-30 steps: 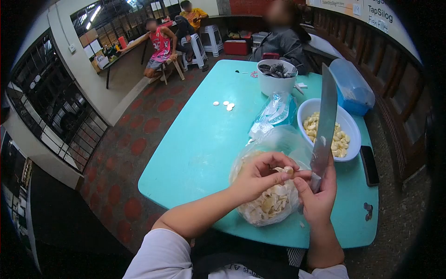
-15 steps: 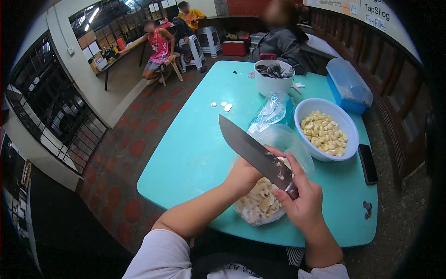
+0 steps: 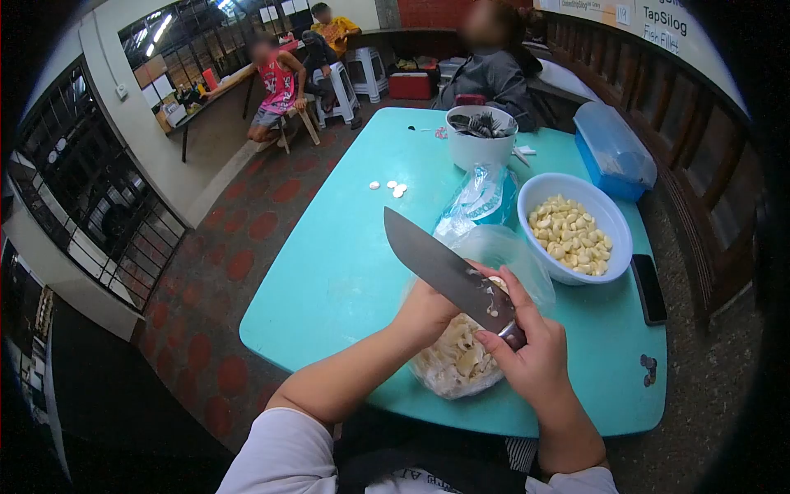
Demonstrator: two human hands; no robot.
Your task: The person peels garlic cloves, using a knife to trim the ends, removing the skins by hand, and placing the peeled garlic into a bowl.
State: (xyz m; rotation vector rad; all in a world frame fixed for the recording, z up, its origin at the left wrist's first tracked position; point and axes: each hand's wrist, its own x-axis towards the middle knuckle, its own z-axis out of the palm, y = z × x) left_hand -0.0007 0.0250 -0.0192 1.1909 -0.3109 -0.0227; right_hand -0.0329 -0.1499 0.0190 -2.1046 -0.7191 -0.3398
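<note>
My right hand grips a large knife by its dark handle near the blade's base. The broad blade points up and left, with bits of pale skin stuck to it. My left hand is closed behind the blade, which hides most of its fingers. A pale garlic clove shows at the fingertips, beside the knife's edge. Below both hands, a clear plastic bag holds garlic peels. To the right, a light-blue bowl contains many peeled garlic cloves.
On the turquoise table are a white tub of cutlery, a blue plastic pack, a lidded blue box, a phone, and coins. Several white round pieces lie left. A person sits at the far end.
The whole view has shifted slightly left. Both hands and the knife keep nearly the same pose over the bag.
</note>
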